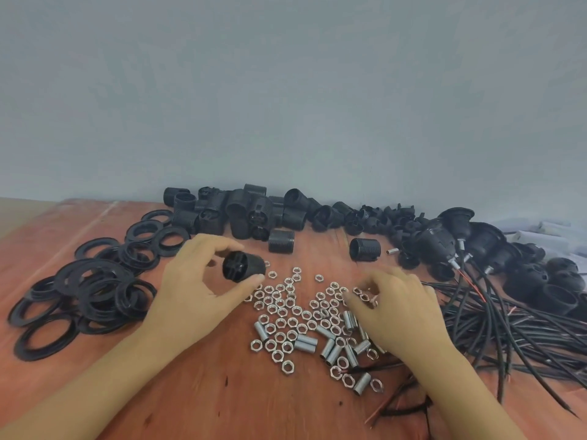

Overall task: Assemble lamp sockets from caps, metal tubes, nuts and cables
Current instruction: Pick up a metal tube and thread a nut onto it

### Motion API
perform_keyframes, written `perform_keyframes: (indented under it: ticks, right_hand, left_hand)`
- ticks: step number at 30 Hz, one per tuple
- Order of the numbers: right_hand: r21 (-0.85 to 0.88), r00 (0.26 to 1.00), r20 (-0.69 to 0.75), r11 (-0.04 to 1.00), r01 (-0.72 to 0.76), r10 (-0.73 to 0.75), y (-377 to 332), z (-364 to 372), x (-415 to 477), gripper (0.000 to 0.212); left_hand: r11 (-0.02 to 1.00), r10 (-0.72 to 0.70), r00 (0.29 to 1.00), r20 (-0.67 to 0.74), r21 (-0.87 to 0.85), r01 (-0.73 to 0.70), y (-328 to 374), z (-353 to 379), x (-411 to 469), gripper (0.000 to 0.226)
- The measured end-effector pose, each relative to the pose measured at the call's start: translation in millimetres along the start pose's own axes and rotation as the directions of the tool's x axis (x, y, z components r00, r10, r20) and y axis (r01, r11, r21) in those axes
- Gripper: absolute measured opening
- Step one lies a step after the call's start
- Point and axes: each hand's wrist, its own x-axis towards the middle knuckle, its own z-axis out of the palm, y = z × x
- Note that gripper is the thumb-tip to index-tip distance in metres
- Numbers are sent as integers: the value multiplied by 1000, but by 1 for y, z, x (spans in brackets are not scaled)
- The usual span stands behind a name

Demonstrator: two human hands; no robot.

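The left hand (193,281) is pinching a black cap (243,267) between thumb and curled fingers, holding it just above the far-left edge of the nuts (286,312). The cap is lying on its side, long axis running left to right, its cross-ribbed end facing left and toward the near side. It is short, round and matt black. The right hand (397,309) is hanging over the right of the nuts, fingers curled down; whether it is pinching one I cannot tell. Metal tubes (328,347) are lying among the nearer nuts on the table (222,392), and cables (508,325) are sprawling at the right.
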Motion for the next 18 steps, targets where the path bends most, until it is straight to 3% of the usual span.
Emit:
perform_keyframes:
  ticks: [8, 18]
  right_hand:
    - [6, 986, -34, 987, -161, 161, 33, -10, 8, 23]
    - [106, 999, 39, 994, -31, 27, 25, -5, 7, 32]
  left_hand:
    - [953, -52, 995, 86, 303, 24, -10, -14, -6, 48]
    - [915, -23, 990, 136, 402, -34, -21, -12, -6, 38]
